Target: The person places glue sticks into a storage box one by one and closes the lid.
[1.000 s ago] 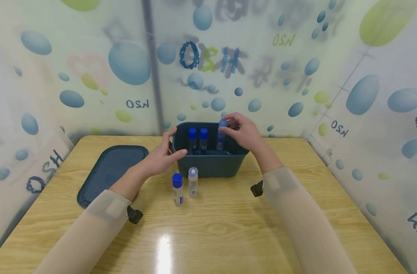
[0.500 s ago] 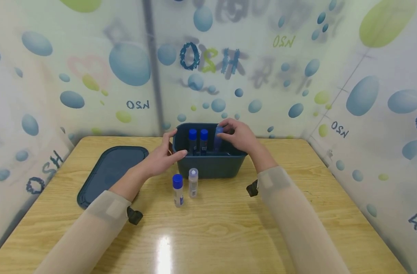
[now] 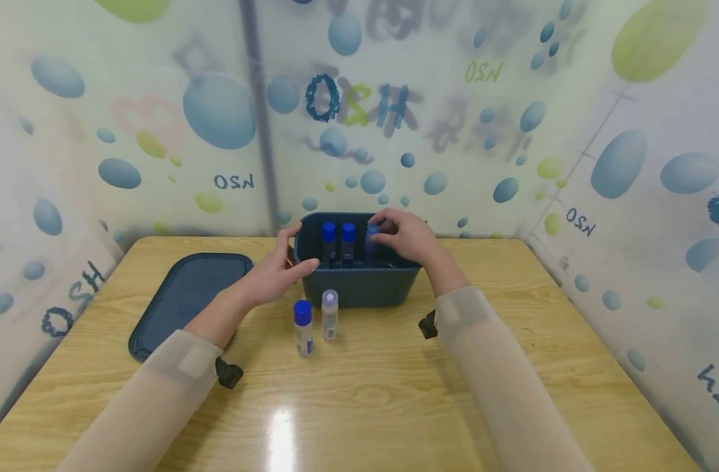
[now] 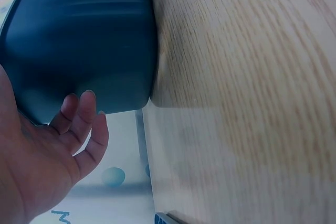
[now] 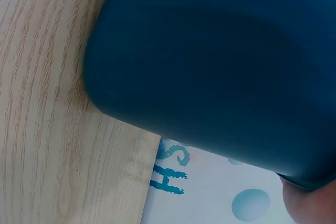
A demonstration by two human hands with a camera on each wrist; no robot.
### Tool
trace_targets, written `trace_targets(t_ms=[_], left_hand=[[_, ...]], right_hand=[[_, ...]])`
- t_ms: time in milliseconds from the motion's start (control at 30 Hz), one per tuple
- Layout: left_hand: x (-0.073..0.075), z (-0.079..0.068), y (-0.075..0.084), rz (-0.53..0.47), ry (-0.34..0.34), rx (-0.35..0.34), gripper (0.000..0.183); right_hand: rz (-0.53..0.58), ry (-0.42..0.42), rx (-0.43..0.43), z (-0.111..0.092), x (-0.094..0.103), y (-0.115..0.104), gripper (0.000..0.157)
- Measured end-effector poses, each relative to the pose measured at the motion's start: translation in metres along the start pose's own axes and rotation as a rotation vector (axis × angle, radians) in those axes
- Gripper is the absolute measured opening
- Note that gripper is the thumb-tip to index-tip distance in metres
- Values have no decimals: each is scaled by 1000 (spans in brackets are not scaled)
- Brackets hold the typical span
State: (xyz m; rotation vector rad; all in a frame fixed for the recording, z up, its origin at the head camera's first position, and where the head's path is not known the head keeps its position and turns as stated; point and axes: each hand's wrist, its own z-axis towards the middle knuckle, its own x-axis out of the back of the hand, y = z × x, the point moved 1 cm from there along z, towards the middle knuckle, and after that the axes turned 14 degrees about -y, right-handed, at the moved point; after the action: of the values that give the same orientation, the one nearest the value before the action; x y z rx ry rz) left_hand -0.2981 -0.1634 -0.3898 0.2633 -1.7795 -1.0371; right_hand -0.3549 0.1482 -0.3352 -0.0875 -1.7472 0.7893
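On our counter (image 3: 383, 406), left grip (image 3: 279, 272) holds the bin (image 3: 359, 289), right grip (image 3: 409, 237) a bottle (image 3: 370, 250); our bumping could topple its nine-o'clock neighbours (image 3: 348, 245).

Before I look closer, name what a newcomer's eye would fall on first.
Likely the dark bin near the table's back edge, with two blue-capped bottles inside and the right hand pinching a third there. Two more bottles stand in front, one blue-capped, one clear-topped. A flat dark panel lies to the left.
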Motion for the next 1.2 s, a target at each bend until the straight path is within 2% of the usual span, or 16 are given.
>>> trace_targets(t_ms=[367, 667, 933, 1200], left_hand=[[0, 1, -1, -7, 1, -1, 96], [0, 1, -1, -3, 4, -5, 96], [0, 0, 1, 8, 9, -12, 96], [2, -1, 3, 87, 69, 7, 93]], right_hand=[[-94, -14, -24, 2, -1, -3, 37], [-146, -47, -36, 2, 0, -5, 49], [-176, -61, -47, 3, 0, -4, 53], [-168, -61, -45, 3, -2, -3, 56]])
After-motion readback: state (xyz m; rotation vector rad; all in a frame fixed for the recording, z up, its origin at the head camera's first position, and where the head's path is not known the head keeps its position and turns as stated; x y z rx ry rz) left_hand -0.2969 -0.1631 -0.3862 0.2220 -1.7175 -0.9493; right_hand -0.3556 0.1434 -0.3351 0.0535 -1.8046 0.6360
